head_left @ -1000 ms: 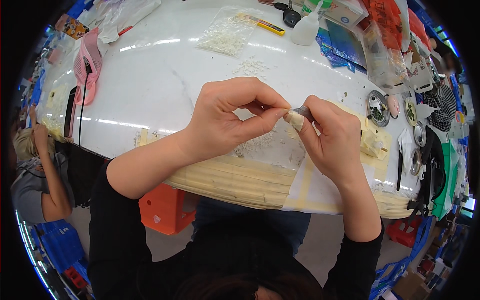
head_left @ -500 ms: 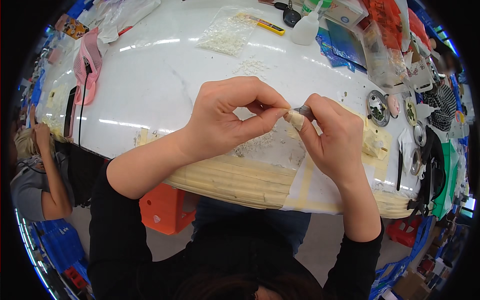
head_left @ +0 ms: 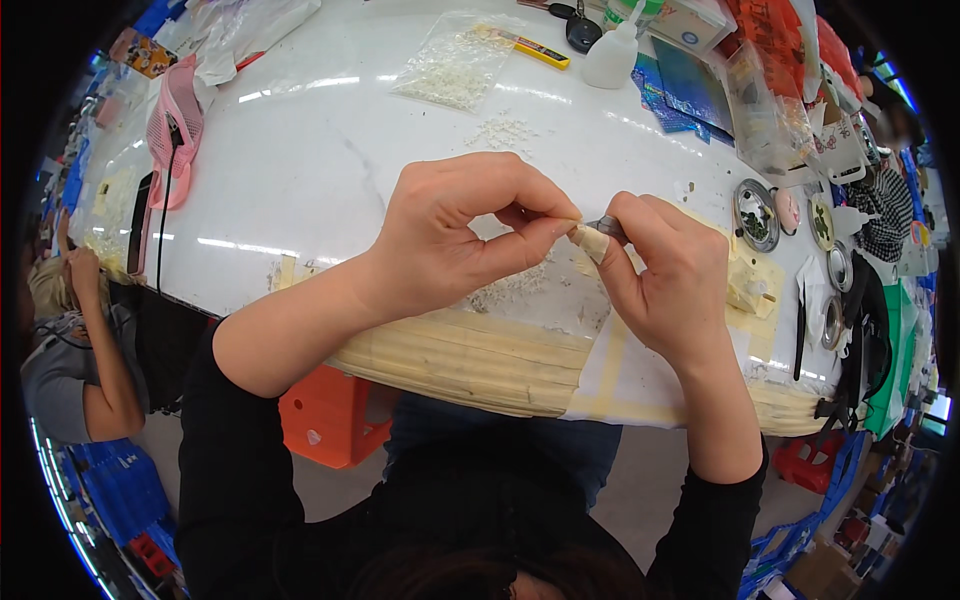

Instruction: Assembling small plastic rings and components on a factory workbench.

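Note:
Above the near part of the white table [head_left: 310, 140], my left hand [head_left: 450, 230] pinches thumb and forefinger together. Whatever lies between those fingertips is too small to name. My right hand [head_left: 665, 265] is closed on a small grey metal tool [head_left: 607, 226], probably a blade, though its kind is not clear. Its tip meets my left fingertips. Cream tape [head_left: 590, 242] wraps the end of my right thumb. Small white bits [head_left: 510, 290] lie scattered on the table below my hands.
A clear bag of white pieces [head_left: 450, 75], a yellow cutter [head_left: 541, 52] and a white squeeze bottle [head_left: 612, 58] stand farther back. Round metal tins [head_left: 756, 216] sit at right. Cream tape strips [head_left: 460, 365] cover the near edge. Another person [head_left: 80, 340] sits at far left.
Almost nothing differs. My right hand and the grey tool have shifted very slightly downward; my left hand keeps its pinch in the same place.

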